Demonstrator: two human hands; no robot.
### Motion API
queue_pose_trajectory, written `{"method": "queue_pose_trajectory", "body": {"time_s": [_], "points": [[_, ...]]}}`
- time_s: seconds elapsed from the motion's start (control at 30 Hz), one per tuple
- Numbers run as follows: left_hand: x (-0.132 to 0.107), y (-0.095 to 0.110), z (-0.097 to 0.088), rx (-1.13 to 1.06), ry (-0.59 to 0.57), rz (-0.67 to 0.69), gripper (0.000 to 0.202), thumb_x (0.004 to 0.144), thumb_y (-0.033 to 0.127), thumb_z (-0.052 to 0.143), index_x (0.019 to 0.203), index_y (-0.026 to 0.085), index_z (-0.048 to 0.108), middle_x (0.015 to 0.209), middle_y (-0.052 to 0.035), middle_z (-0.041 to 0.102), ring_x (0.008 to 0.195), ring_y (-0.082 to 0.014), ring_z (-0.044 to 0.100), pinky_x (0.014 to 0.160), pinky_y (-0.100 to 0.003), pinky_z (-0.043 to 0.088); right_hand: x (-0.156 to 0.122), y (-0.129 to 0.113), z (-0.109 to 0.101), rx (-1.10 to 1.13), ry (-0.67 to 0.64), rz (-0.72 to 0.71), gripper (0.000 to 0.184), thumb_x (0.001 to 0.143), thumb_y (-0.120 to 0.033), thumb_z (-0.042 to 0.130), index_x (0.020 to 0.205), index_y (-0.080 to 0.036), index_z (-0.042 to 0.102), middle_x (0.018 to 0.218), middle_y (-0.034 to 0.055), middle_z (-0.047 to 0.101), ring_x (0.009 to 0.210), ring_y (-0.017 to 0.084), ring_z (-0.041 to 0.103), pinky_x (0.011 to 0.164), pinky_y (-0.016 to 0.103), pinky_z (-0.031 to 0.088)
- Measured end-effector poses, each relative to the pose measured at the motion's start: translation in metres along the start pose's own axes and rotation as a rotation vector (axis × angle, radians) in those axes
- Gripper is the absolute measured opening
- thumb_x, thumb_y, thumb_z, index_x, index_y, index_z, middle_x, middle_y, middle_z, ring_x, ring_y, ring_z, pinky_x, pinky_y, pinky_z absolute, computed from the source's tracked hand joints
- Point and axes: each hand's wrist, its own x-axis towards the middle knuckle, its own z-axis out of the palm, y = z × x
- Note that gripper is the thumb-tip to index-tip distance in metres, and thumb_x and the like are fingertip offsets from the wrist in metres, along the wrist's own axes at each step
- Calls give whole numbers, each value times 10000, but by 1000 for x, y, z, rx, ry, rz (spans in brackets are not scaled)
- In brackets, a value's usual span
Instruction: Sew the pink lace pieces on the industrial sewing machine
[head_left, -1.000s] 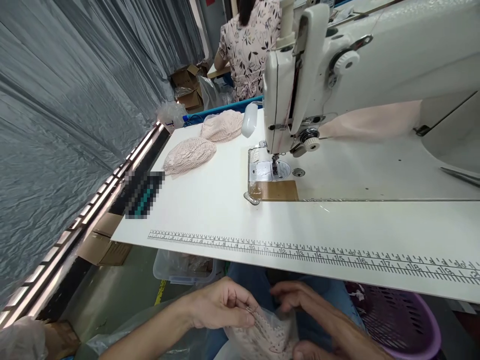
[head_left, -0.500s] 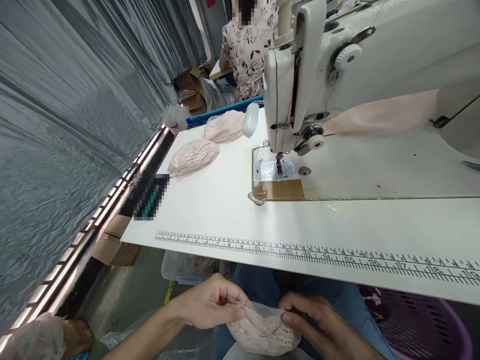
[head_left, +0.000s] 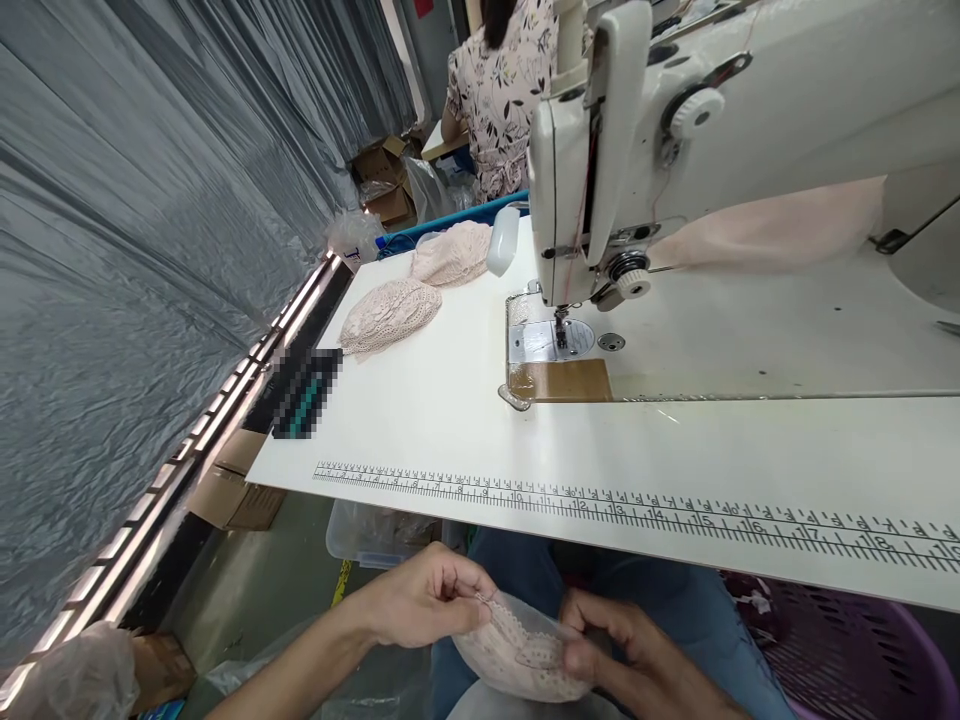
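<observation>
A pale pink lace bra cup with a sheer edge is stretched between my hands, above my lap and below the table's front edge. My left hand pinches its left end between thumb and fingers. At the right end, my right hand grips the lace in the same way, thumb on top. The fingertips under the fabric are hidden. On the table, toward the far left, lie one lace cup and another pink lace piece behind it.
A white sewing machine stands on the table, with pink fabric under its arm. A printed ruler runs along the front edge. A purple basket is at lower right. Another person sits beyond the table.
My right hand has shifted slightly on the lace cup, and the cup's sheer edge now lies at more of a slant. Both hands keep their hold.
</observation>
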Motion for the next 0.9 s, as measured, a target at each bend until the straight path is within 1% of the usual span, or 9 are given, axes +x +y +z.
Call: {"method": "queue_pose_trajectory", "body": {"time_s": [0.17, 0.23, 0.3, 0.37, 0.5, 0.67, 0.77, 0.83, 0.9], "points": [[1, -1, 2, -32, -17, -11, 420, 777, 535, 607, 689, 124, 609, 527, 51, 353, 489, -54, 241, 470, -213, 208, 1, 1, -4, 25, -35, 5, 581, 819, -741, 298, 601, -210, 386, 593, -49, 333, 576, 124, 330, 544, 256, 256], [1, -2, 2, -38, -13, -14, 430, 770, 542, 612, 688, 120, 601, 532, 48, 352, 489, -52, 238, 467, -216, 195, -1, -2, -3, 22, -19, 1, 526, 795, -714, 409, 638, -212, 411, 633, -47, 354, 622, 133, 353, 580, 256, 277], [1, -3, 1, -25, -11, -31, 449, 764, 560, 610, 692, 116, 600, 532, 45, 353, 484, -52, 238, 464, -222, 182, -1, -5, -1, 1, 19, 16, 431, 747, -615, 578, 668, -218, 431, 679, -47, 388, 678, 140, 376, 619, 250, 286], [1, -3, 1, -7, -11, -49, 469, 755, 582, 609, 700, 116, 604, 540, 39, 376, 486, -53, 254, 464, -223, 185, -1, -6, 1, -7, 32, 37, 403, 723, -544, 636, 639, -218, 412, 651, -57, 384, 654, 131, 372, 597, 242, 274], [2, -3, 2, -12, -6, -58, 472, 750, 588, 610, 686, 121, 595, 543, 36, 403, 488, -51, 266, 465, -218, 189, 0, -6, 1, 33, -14, 25, 489, 783, -651, 491, 588, -214, 389, 557, -67, 344, 548, 109, 333, 534, 242, 252], [3, -6, 3, -52, 4, -55, 461, 744, 569, 634, 680, 114, 598, 541, 42, 387, 494, -48, 257, 466, -212, 184, -2, -7, -4, 80, -18, 16, 546, 823, -707, 360, 621, -207, 445, 597, -51, 358, 577, 121, 337, 556, 256, 265], [4, -6, 4, -72, 7, -65, 455, 738, 559, 647, 710, 106, 617, 548, 44, 401, 489, -42, 259, 464, -202, 193, -2, -10, -5, 112, -41, 35, 463, 766, -660, 507, 680, -206, 496, 635, -48, 398, 624, 131, 372, 585, 251, 289], [3, -6, 4, -79, 13, -68, 452, 731, 555, 658, 725, 104, 629, 561, 37, 431, 500, -45, 284, 475, -196, 222, -1, -11, -4, 122, -61, 53, 380, 681, -561, 653, 678, -203, 527, 636, -49, 443, 651, 138, 408, 609, 249, 303], [2, -6, 4, -82, 15, -58, 448, 734, 550, 659, 751, 102, 647, 596, 15, 487, 534, -57, 344, 507, -194, 277, 0, -11, -3, 121, -62, 62, 321, 640, -465, 703, 623, -200, 523, 617, -55, 445, 639, 132, 407, 602, 246, 291]]}}
